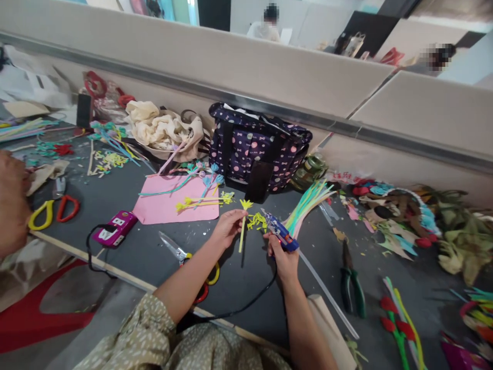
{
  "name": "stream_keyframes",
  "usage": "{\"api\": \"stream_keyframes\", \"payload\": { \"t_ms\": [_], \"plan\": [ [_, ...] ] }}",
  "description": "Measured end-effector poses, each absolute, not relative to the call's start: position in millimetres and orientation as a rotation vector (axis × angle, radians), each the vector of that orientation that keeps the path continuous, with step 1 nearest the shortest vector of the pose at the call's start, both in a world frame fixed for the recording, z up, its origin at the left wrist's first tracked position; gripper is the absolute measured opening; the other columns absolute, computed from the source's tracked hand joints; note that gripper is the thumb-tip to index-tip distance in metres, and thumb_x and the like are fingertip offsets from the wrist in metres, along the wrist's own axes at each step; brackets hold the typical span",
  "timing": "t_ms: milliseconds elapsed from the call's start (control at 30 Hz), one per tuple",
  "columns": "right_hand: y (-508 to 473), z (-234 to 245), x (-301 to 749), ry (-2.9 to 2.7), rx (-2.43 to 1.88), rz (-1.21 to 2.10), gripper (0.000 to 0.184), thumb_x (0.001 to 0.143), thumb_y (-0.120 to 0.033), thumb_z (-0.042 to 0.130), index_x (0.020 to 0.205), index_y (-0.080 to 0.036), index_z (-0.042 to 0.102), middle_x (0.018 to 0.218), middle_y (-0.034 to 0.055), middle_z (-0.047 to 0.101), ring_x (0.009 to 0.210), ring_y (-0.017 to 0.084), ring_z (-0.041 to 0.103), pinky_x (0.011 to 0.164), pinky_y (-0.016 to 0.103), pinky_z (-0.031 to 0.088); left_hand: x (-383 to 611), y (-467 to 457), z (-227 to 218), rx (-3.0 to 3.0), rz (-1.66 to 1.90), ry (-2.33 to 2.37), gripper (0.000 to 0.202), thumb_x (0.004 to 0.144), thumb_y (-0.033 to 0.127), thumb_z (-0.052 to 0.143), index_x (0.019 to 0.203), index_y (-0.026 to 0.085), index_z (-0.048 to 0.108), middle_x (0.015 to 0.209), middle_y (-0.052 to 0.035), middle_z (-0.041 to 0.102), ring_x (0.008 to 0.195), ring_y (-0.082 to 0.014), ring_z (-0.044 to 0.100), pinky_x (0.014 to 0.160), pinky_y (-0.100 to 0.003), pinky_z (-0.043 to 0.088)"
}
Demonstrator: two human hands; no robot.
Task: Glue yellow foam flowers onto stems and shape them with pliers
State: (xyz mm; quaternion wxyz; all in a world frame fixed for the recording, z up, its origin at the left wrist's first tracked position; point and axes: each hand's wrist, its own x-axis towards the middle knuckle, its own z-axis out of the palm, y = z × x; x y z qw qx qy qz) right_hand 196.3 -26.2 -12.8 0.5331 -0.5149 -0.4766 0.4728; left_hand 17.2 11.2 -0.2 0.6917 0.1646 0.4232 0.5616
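Between the fingers of my left hand point(230, 226) is a yellow craft flower point(242, 234) on a straight stem, petals upward. My right hand point(283, 254) is wrapped round a blue hot glue gun point(280, 231), its nozzle pointing toward the flower. A clear glue stick point(327, 295) runs from behind the gun toward the lower right. Small yellow pieces point(257, 222) lie on the table between my hands. Finished-looking yellow flowers point(200, 202) rest on a pink sheet point(154, 205). Scissors point(173, 246) lie partly under my left forearm.
Behind stands a dark patterned bag point(254, 144) with a phone point(259, 182) leaning on it. Coloured stems point(308, 208) and pliers point(349, 282) lie to the right. At left are a purple power box point(115, 228), more scissors point(57, 205) and another person's arm point(13, 205).
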Motion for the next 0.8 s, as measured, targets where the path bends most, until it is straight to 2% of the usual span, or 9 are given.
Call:
{"api": "stream_keyframes", "payload": {
  "t_ms": [100,367,633,800],
  "plan": [
    [-29.5,-16.6,195.4,-1.227,-1.251,1.092,0.027,0.078,-0.042,0.071,0.084,-0.016,0.069,0.065,0.0014,0.067,0.042,0.010,0.049,0.042,0.024,0.045,15.9,10.0,4.0,0.372,1.228,0.952,0.025,0.058,0.028,0.082,0.068,0.011,0.067,0.053,0.0033,0.052,0.045,-0.0041,0.042,0.045,-0.019,0.031],
    [-35.8,-21.8,192.9,-1.265,-1.202,1.183,0.024,0.080,-0.039,0.071,0.091,-0.019,0.066,0.080,0.0047,0.073,0.047,0.015,0.064,0.047,0.028,0.053,17.0,7.9,3.2,0.392,1.195,0.950,0.021,0.062,0.028,0.077,0.066,0.013,0.063,0.050,0.0042,0.049,0.044,-0.0047,0.040,0.045,-0.020,0.028],
    [-36.2,-16.5,193.4,-1.292,-1.212,1.169,0.025,0.080,-0.042,0.069,0.082,-0.018,0.066,0.070,0.0033,0.071,0.045,0.015,0.063,0.045,0.027,0.053,21.2,4.7,8.2,0.472,1.186,0.982,0.026,0.063,0.029,0.078,0.060,0.014,0.058,0.052,0.0047,0.048,0.045,-0.0051,0.040,0.047,-0.021,0.031],
    [-36.5,-17.2,194.4,-1.306,-1.233,1.138,0.026,0.080,-0.044,0.069,0.083,-0.018,0.067,0.071,0.0025,0.071,0.043,0.013,0.060,0.042,0.025,0.051,20.9,3.7,9.9,0.492,1.166,1.004,0.028,0.063,0.032,0.079,0.060,0.014,0.057,0.051,0.0043,0.049,0.045,-0.0054,0.041,0.047,-0.021,0.032]
  ]
}}
